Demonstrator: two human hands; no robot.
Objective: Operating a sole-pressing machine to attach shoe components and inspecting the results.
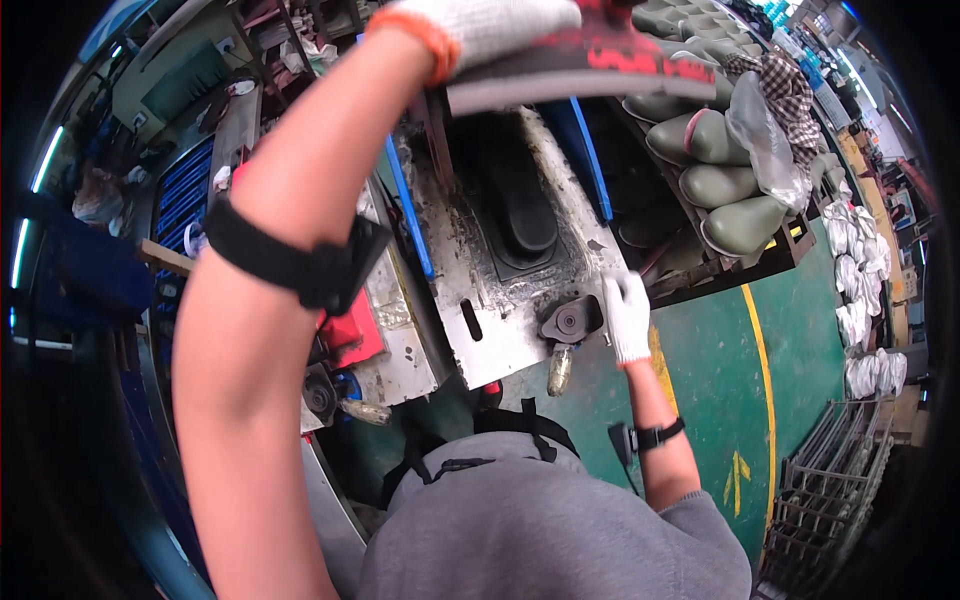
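Observation:
My left hand (490, 28), in a white glove with an orange cuff, reaches up to a raised, red-and-dark mould lid (590, 65). Its fingers lie closed over the lid's upper edge, partly cut off by the picture's top. Below the lid, a black shoe-sole-shaped mould (525, 225) sits in a worn metal plate (500, 345). My right hand (627, 315), gloved likewise, is curled at the plate's right front corner; what its fingers hold is hidden. Just left of it are a dark round clamp (570, 320) and a tape-wrapped handle (560, 370).
Blue bars (408, 205) flank the mould. Olive-green boots (740, 225) fill a rack at right, with a clear plastic bag (760, 130) over some. A second station with another wrapped handle (366, 411) stands left. Yellow lines (765, 400) cross the green floor; a metal rack (825, 490) is lower right.

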